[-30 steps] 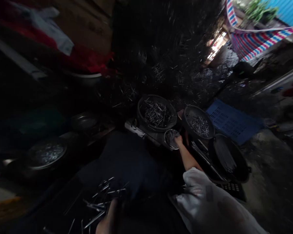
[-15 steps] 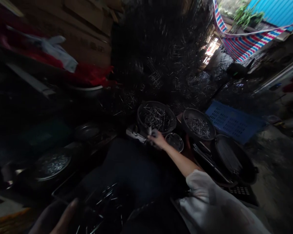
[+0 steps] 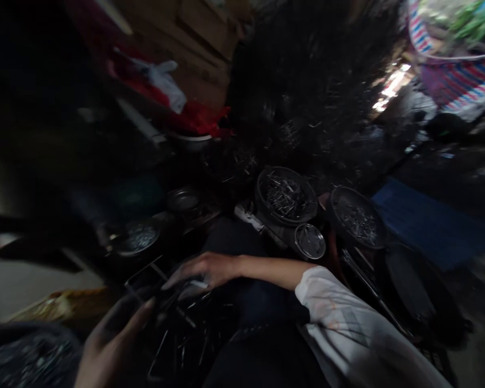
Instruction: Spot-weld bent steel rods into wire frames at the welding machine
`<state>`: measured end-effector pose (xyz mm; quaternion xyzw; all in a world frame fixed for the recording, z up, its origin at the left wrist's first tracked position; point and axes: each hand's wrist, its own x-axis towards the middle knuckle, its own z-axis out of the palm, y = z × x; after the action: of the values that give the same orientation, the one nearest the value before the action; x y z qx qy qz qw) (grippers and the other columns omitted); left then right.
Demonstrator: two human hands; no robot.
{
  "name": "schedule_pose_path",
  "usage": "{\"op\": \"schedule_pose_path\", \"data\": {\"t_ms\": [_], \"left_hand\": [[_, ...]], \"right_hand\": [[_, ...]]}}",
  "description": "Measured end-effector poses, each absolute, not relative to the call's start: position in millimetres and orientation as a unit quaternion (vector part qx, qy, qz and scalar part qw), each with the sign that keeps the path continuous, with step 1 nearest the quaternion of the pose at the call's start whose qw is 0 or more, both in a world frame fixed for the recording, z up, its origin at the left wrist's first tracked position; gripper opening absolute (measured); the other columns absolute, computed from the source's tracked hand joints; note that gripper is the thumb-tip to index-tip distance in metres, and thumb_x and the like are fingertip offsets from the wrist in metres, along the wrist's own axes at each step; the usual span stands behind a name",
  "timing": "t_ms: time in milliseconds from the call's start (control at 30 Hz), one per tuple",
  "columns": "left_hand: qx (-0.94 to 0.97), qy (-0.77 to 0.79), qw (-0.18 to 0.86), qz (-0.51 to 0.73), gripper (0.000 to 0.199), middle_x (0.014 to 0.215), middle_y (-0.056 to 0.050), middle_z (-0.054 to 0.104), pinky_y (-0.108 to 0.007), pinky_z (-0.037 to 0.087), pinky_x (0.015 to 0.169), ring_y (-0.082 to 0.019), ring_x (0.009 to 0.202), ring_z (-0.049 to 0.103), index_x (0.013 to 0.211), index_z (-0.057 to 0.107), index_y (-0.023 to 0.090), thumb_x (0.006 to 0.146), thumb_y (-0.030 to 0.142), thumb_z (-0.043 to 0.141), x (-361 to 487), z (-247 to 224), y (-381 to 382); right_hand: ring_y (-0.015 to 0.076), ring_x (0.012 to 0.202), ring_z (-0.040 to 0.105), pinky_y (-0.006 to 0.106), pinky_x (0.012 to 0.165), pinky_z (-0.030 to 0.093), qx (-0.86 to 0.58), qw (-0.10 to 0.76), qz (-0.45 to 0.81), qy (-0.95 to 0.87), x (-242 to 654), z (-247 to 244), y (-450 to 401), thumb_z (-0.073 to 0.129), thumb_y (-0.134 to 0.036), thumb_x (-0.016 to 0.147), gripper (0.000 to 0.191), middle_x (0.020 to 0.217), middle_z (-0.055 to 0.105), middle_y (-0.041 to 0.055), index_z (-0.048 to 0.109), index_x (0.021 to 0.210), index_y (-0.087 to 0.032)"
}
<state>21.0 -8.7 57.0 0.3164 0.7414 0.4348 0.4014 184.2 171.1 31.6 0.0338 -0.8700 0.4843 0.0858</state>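
Observation:
My left hand (image 3: 115,337) is at the lower left, its thumb bent toward dark, shadowed fingers. A thin piece shows by its fingertips, too dim to name. My right hand (image 3: 214,269) reaches across my lap toward the left hand, palm down and smeared by motion. Around its thumb is a short whitish band (image 3: 199,284). Whether its fingertips pinch anything is not clear. Beneath both hands, several thin bent metal rods (image 3: 181,345) lie loose in a dark hollow on my lap. A thin straight metal edge or rod (image 3: 143,270) shows just above the left hand.
Round tubs of metal pieces, one near (image 3: 285,196) and one farther right (image 3: 358,218), stand ahead. A small clear bowl (image 3: 310,241) sits between them. Left are a bowl of shiny small parts (image 3: 139,237) and another tub (image 3: 28,355). A blue basket (image 3: 424,221) lies right.
My right hand has come back from the near tub to my lap, close to the left hand. The view has turned left, so the surroundings appear farther right.

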Motion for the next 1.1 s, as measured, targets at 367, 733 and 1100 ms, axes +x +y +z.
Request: {"op": "schedule_pose_path", "data": {"t_ms": [367,733,1100], "left_hand": [[0.110,0.580,0.498,0.636,0.051,0.084,-0.004,0.071,-0.022,0.056,0.058,-0.013,0.065,0.065,0.110,0.068,0.014,0.068,0.037,0.086,29,57,-11],[0.101,0.553,0.486,0.669,0.047,0.078,-0.002,0.068,-0.021,0.053,0.056,-0.010,0.058,0.061,0.110,0.066,0.015,0.071,0.034,0.085,24,58,-13],[0.118,0.541,0.478,0.681,0.044,0.082,-0.003,0.068,-0.023,0.055,0.058,-0.012,0.064,0.063,0.108,0.067,0.015,0.072,0.034,0.084,19,56,-13]], "right_hand": [[0.0188,0.113,0.069,0.032,0.100,0.054,0.050,0.187,0.459,-0.867,171,37,163,0.068,-0.029,0.093,0.038,0.121,0.072,0.0094,0.064,0.131,-0.022],[0.0191,0.108,0.071,0.033,0.098,0.055,0.050,0.187,0.474,-0.859,154,47,163,0.071,-0.029,0.091,0.035,0.117,0.074,0.0079,0.067,0.126,-0.022],[0.0189,0.106,0.072,0.031,0.097,0.055,0.032,0.181,0.498,-0.847,149,48,164,0.074,-0.031,0.089,0.034,0.114,0.075,0.0066,0.069,0.122,-0.023]]}}
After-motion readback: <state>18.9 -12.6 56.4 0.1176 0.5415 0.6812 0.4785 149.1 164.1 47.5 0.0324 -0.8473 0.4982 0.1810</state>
